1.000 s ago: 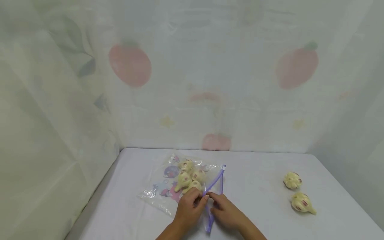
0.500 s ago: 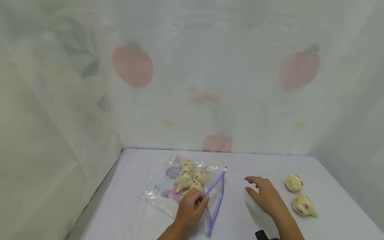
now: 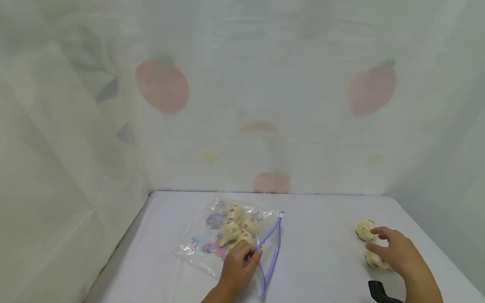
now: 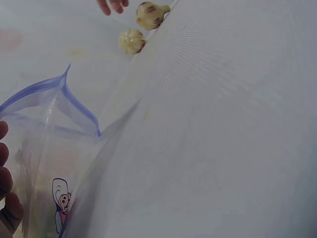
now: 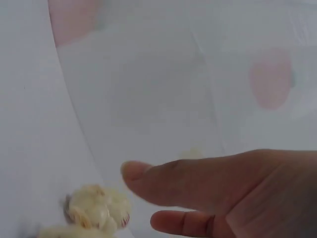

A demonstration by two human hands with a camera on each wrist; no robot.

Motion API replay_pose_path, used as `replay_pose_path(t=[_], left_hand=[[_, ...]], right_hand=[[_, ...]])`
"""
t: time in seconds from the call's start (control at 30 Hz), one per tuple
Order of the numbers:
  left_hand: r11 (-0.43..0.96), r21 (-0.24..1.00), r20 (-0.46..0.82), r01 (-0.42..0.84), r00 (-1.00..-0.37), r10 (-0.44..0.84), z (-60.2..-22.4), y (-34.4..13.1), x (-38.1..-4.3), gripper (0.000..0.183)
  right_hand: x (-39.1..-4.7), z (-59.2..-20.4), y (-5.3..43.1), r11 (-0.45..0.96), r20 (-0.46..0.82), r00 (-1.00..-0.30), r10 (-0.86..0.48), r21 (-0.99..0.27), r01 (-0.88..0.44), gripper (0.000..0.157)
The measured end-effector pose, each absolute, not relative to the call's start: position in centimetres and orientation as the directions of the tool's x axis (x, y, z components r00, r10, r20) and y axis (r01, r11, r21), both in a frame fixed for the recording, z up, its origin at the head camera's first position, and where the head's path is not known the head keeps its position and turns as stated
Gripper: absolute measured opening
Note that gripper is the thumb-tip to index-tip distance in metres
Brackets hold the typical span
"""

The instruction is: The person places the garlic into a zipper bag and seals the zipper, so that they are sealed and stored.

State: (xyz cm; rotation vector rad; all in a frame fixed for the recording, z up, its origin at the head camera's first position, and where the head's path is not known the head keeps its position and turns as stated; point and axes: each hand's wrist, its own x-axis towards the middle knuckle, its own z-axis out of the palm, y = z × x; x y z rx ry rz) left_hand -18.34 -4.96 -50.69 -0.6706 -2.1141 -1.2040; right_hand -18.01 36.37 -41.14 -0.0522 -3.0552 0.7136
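A clear zip bag (image 3: 193, 249) with printed pictures lies on the left half of the table, several garlic bulbs (image 3: 230, 230) inside it. My left hand (image 3: 238, 268) pinches the bag near its purple zip strip (image 3: 273, 263), which gapes apart. In the left wrist view, fingers (image 4: 4, 179) hold the plastic below the strip. At the right, my right hand (image 3: 398, 253) hovers with thumb and fingers spread beside two loose garlic bulbs. The farther garlic bulb (image 3: 364, 230) shows almost whole; the nearer garlic bulb (image 3: 376, 261) is partly hidden by the hand.
The white table (image 3: 314, 252) has its back edge against a curtain (image 3: 314, 105) printed with fruit. Curtain sides stand at the left and right. A black curved piece (image 3: 380, 292) sits at my right wrist.
My right hand has let go of the bag's zip edge and swung right to the two loose garlic bulbs. My left hand keeps its hold on the bag, whose mouth gapes a little wider.
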Motion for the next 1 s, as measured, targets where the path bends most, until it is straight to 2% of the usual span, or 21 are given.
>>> replay_pose_path(t=[0.13, 0.33, 0.47, 0.73, 0.87, 1.0], left_hand=[[0.457, 0.55, 0.741, 0.699, -0.661, 0.12, -50.5, -4.9, -18.3, 0.025], [0.462, 0.539, 0.751, 0.704, -0.65, 0.114, -50.2, -5.0, -18.1, 0.026], [0.456, 0.538, 0.755, 0.709, -0.646, 0.114, -50.2, -5.0, -18.1, 0.025], [0.443, 0.557, 0.738, 0.703, -0.663, 0.125, -50.2, -4.8, -18.3, 0.025], [0.456, 0.534, 0.754, 0.712, -0.645, 0.123, -50.3, -4.8, -18.3, 0.025], [0.455, 0.539, 0.756, 0.709, -0.645, 0.111, -50.3, -4.8, -18.2, 0.026]], right_hand=[[-17.9, -41.9, 38.0, 0.881, -0.092, -0.994, 0.051, -0.464, 0.088, 0.065], [-18.6, -43.3, 38.3, 0.841, -0.188, -0.981, 0.057, -0.521, 0.149, 0.064], [-19.0, -44.0, 38.0, 0.831, -0.192, -0.98, 0.06, -0.534, 0.155, 0.059], [-19.6, -44.9, 36.6, 0.838, -0.189, -0.981, 0.047, -0.527, 0.141, 0.061], [-19.7, -45.4, 36.1, 0.836, -0.197, -0.98, 0.024, -0.534, 0.128, 0.059], [-20.0, -45.9, 35.8, 0.826, -0.249, -0.968, 0.017, -0.541, 0.154, 0.066]])
